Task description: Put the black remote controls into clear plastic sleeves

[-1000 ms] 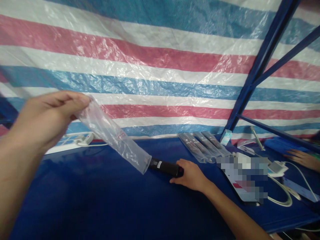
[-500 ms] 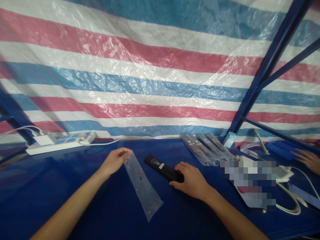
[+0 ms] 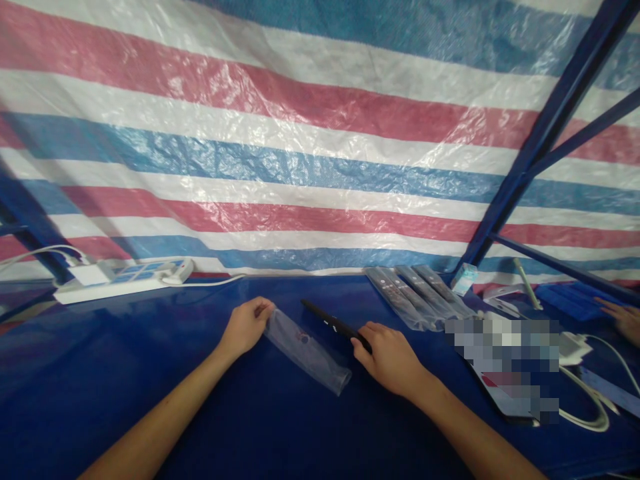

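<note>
My left hand (image 3: 249, 325) pinches one end of a clear plastic bag (image 3: 309, 350), which stretches down to the right with its other end slightly open. A small red and dark print shows on the bag. My right hand (image 3: 387, 353) grips the near end of a slim black remote control (image 3: 330, 320). The remote is turned on its edge, its far end pointing up and left, behind the bag and apart from it. Several bagged dark remotes (image 3: 407, 297) lie side by side at the back, to the right of my right hand.
A white power strip (image 3: 125, 280) with plugs and a cable lies at the back left. To the right are a blurred-out flat item (image 3: 505, 393), white cables (image 3: 593, 420), a small box (image 3: 464, 279) and another person's hand (image 3: 625, 320). A blue frame post (image 3: 520, 173) stands behind.
My right hand has tilted the remote from lying flat onto its edge. My left hand has moved slightly right, and the bag's free end has swung up and right toward my right hand.
</note>
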